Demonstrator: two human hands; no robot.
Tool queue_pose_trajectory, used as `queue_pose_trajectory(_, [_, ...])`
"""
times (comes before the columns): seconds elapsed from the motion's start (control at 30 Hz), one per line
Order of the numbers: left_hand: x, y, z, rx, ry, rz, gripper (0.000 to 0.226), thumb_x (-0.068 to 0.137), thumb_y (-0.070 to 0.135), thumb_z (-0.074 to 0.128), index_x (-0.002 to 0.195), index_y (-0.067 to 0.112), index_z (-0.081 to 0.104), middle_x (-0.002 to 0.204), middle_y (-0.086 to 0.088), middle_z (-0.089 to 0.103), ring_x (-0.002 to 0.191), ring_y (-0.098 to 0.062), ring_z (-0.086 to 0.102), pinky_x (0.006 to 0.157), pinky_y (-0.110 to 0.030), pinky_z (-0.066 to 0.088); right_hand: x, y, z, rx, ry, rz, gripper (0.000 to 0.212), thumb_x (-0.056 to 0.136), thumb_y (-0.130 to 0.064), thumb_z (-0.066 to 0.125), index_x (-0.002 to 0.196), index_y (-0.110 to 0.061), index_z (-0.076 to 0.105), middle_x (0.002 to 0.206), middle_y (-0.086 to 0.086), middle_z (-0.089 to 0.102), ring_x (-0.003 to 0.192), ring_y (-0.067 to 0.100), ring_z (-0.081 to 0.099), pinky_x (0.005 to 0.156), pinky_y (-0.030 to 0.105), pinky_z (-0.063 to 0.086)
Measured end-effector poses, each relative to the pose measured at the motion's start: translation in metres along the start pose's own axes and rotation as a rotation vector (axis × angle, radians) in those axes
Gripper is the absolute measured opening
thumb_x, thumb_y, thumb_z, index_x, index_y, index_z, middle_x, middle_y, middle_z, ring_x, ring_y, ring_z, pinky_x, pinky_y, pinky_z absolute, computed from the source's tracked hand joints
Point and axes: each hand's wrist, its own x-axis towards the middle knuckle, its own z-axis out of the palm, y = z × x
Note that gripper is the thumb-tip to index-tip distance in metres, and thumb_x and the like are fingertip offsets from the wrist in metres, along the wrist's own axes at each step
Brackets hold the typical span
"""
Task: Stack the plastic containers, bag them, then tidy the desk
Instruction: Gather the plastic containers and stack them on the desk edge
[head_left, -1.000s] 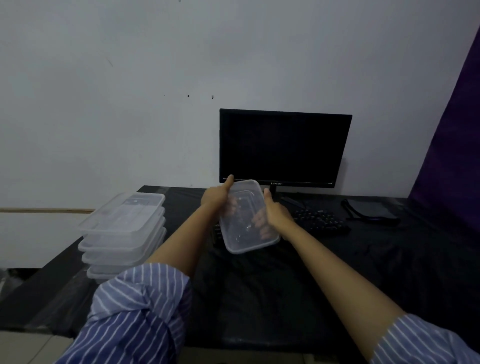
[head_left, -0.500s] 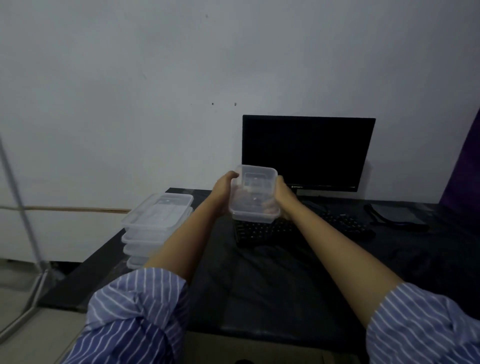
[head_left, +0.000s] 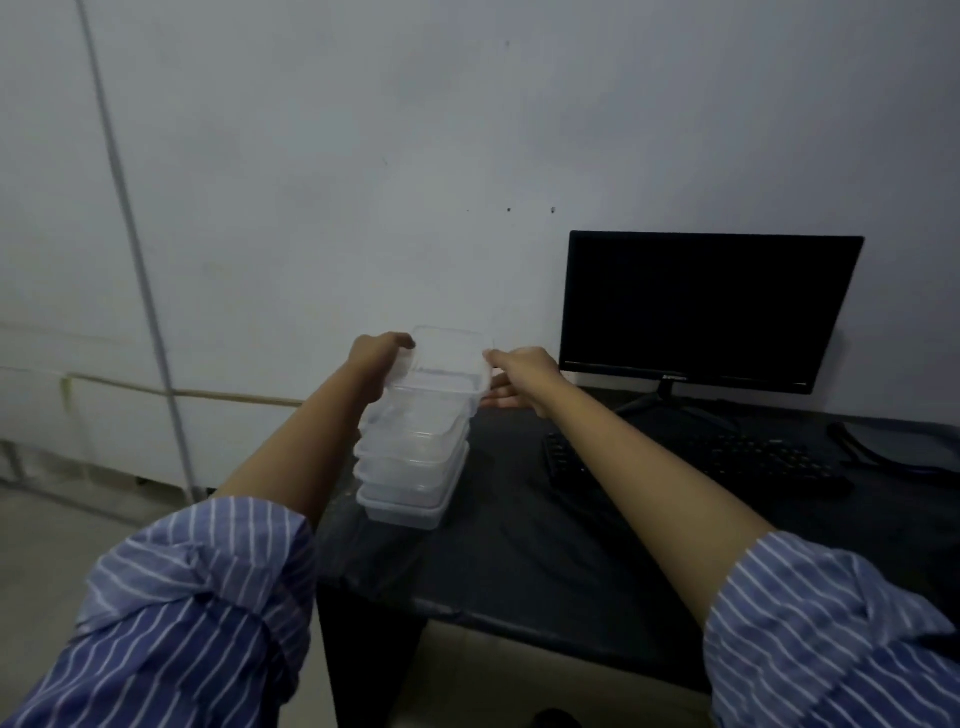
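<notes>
hands meet at the centre of the frame — i have the left hand (head_left: 375, 364) on the left end of the top container (head_left: 451, 358) and the right hand (head_left: 524, 375) on its right end. left fingers curl over the near left rim and grip it; on the right the thumb lies along the top edge with the fingers curled beneath, so both hands hold the same clear tub. it sits at the top of the stack (head_left: 413, 457), which stands just below centre on the left edge of the desk (head_left: 519, 561); whether the tub is fully seated on the one under it or a little above it i cannot tell — the clear plastic blurs together there. the stack leans slightly, its lower tubs stepping down toward the bottom of the frame.

right of centre the dark monitor (head_left: 711, 306) stands against the wall (head_left: 363, 156), and the keyboard (head_left: 701, 462) lies below it, partly behind my right forearm. at the far right edge a flat dark item (head_left: 904, 447) rests on the desk. striped sleeves (head_left: 197, 613) fill both lower corners.
</notes>
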Motion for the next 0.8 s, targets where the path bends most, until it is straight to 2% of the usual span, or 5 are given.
queue_pose_trajectory(0.2, [-0.004, -0.008, -0.026, 0.064, -0.039, -0.018, 0.041, 0.070, 0.022, 0.065, 0.107, 0.005, 0.059, 0.103, -0.012, 0.057, 0.085, -0.028, 0.057, 0.077, -0.034, 0.048, 0.002, 0.006, 0.025, -0.003, -0.013, 0.037, 0.018, 0.091, -0.003, 0.056, 0.099, 0.013, 0.054, 0.078, 0.022, 0.062, 0.060, 0.032, 0.065, 0.050, 0.031, 0.059])
queue_pose_trajectory(0.33, [-0.004, -0.015, -0.028, 0.158, -0.044, -0.053, 0.042, 0.082, 0.017, 0.064, 0.118, -0.002, 0.057, 0.091, -0.012, 0.054, 0.060, -0.022, 0.049, 0.052, -0.024, 0.038, 0.003, 0.010, 0.027, -0.008, -0.009, 0.040, 0.022, 0.091, -0.002, 0.057, 0.104, 0.015, 0.053, 0.083, 0.024, 0.062, 0.062, 0.031, 0.065, 0.050, 0.031, 0.059])
queue_pose_trajectory(0.4, [-0.002, -0.016, -0.026, 0.163, -0.051, -0.061, 0.045, 0.083, 0.020, 0.065, 0.121, -0.001, 0.056, 0.093, -0.012, 0.052, 0.059, -0.020, 0.045, 0.050, -0.023, 0.034, 0.004, 0.011, 0.026, -0.008, -0.003, 0.039, 0.026, 0.092, -0.005, 0.058, 0.107, 0.015, 0.053, 0.086, 0.024, 0.062, 0.062, 0.030, 0.064, 0.048, 0.030, 0.059])
queue_pose_trajectory(0.63, [0.007, -0.006, -0.030, 0.001, -0.026, -0.070, 0.042, 0.094, 0.030, 0.047, 0.124, 0.003, 0.057, 0.125, -0.008, 0.060, 0.099, -0.024, 0.051, 0.076, -0.029, 0.041, 0.009, 0.010, 0.014, -0.060, 0.122, -0.029, 0.022, 0.092, -0.020, 0.054, 0.086, 0.001, 0.060, 0.084, 0.016, 0.064, 0.057, 0.023, 0.061, 0.049, 0.030, 0.057])
queue_pose_trajectory(0.8, [0.008, 0.005, -0.034, -0.044, 0.070, 0.018, 0.039, 0.095, 0.023, 0.040, 0.125, 0.005, 0.058, 0.127, -0.005, 0.061, 0.100, -0.021, 0.051, 0.082, -0.030, 0.036, 0.008, 0.001, 0.002, -0.118, 0.176, -0.170, 0.026, 0.094, -0.021, 0.051, 0.103, 0.001, 0.062, 0.087, 0.008, 0.063, 0.060, 0.021, 0.062, 0.062, 0.037, 0.058])
